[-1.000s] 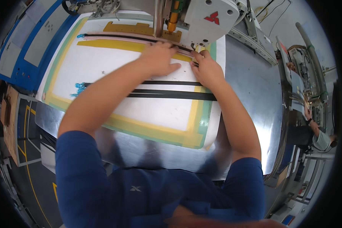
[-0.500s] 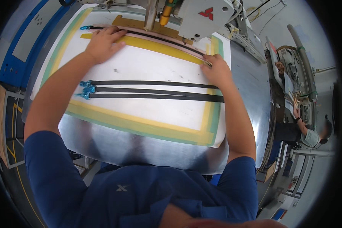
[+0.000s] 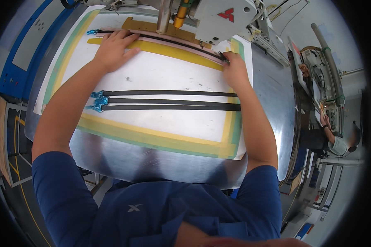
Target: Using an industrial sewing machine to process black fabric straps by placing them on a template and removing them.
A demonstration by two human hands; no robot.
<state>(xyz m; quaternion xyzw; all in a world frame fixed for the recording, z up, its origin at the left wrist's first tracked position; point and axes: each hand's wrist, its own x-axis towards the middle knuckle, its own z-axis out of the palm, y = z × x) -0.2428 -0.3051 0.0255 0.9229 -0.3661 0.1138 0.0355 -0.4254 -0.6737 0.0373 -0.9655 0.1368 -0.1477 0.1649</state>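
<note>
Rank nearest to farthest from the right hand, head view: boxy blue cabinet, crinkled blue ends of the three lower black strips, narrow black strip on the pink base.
1. Narrow black strip: one end at the right hand.
2. Crinkled blue ends: left of centre.
3. Boxy blue cabinet: far left.

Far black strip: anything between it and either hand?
Nothing visible. The left hand reaches over the yellow strip to the black strip; the right hand is at its right end. The metal post is on the far side, clear of both hands.
</note>
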